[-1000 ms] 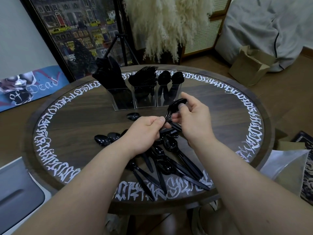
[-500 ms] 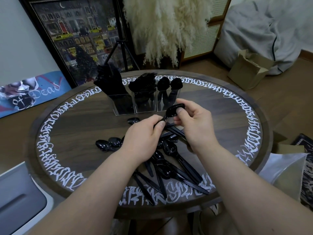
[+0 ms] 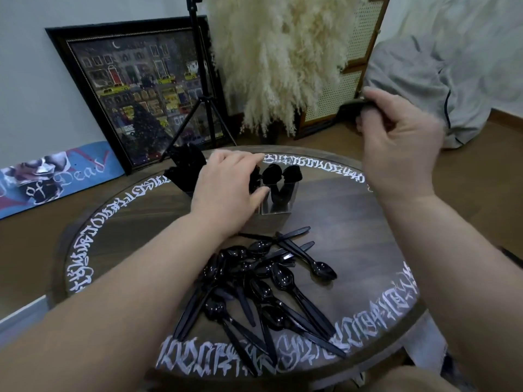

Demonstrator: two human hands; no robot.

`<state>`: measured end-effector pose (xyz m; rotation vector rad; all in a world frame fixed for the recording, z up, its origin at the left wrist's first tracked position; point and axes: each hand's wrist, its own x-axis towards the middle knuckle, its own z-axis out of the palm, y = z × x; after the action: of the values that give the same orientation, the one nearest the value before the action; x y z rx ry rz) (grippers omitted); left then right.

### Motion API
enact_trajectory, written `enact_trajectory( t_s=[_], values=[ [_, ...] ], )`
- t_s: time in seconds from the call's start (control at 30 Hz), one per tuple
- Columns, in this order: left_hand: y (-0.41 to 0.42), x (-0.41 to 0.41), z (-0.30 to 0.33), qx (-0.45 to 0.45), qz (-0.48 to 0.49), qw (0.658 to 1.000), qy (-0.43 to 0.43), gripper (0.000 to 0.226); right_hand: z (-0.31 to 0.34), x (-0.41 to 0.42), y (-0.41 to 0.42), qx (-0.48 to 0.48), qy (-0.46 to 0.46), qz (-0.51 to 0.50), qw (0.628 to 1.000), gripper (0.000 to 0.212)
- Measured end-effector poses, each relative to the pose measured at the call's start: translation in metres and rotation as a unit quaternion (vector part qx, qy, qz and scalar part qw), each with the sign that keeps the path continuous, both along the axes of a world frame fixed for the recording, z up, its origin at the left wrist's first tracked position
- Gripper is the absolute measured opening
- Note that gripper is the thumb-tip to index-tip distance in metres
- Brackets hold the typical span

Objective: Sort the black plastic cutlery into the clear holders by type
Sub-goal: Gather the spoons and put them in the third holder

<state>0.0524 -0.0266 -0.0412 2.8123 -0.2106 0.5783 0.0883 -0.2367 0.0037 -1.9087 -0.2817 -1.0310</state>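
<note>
My left hand [image 3: 226, 190] reaches over the middle clear holder, fingers and thumb curled round its top, hiding most of it and the black cutlery inside. The left holder [image 3: 184, 174] is full of black knives. The right holder [image 3: 278, 203] has two black spoons standing in it. My right hand [image 3: 399, 142] is raised above the table's far right and grips a blurred black spoon [image 3: 351, 107]. A pile of black spoons [image 3: 263, 281] lies on the table in front of me, with knives at the pile's far edge [image 3: 294, 234].
The round wooden table [image 3: 353, 222] has white lettering along its rim. Behind it stand a tripod [image 3: 206, 108], a framed picture [image 3: 135, 91] and pampas grass [image 3: 280, 60]. A grey beanbag [image 3: 452, 80] lies at the right.
My right hand lifted a spoon up and to the right, away from the pile. My left hand let go of it and moved forward onto the middle holder. The view tilted upward.
</note>
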Motion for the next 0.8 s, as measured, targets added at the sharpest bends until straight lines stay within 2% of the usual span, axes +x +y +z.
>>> enact_trajectory(
  t_s=[0.1, 0.2, 0.3, 0.4, 0.57, 0.67, 0.8],
  values=[
    [-0.004, 0.024, 0.000, 0.056, -0.013, 0.998, 0.018, 0.063, -0.006, 0.026, 0.011, -0.102, -0.022, 0.004, 0.995, 0.027],
    [-0.009, 0.043, -0.006, 0.107, -0.021, 0.993, 0.052, 0.067, -0.027, 0.045, 0.020, -0.182, 0.001, 0.020, 0.983, 0.027],
    [-0.011, 0.055, -0.014, 0.143, -0.021, 0.987, 0.071, 0.062, -0.048, 0.057, 0.024, -0.240, 0.052, 0.034, 0.969, 0.028],
    [-0.011, 0.061, -0.021, 0.158, -0.020, 0.984, 0.076, 0.051, -0.062, 0.062, 0.025, -0.307, 0.155, 0.063, 0.937, 0.033],
    [-0.011, 0.066, -0.027, 0.122, -0.016, 0.991, 0.058, 0.038, -0.072, 0.060, 0.022, -0.330, 0.275, 0.131, 0.894, 0.045],
    [-0.012, 0.067, -0.029, 0.113, -0.011, 0.992, 0.045, 0.036, -0.077, 0.056, 0.019, -0.331, 0.289, 0.170, 0.882, 0.049],
    [-0.012, 0.067, -0.027, 0.108, -0.011, 0.993, 0.034, 0.037, -0.088, 0.054, 0.020, -0.348, 0.276, 0.169, 0.880, 0.051]
  ],
)
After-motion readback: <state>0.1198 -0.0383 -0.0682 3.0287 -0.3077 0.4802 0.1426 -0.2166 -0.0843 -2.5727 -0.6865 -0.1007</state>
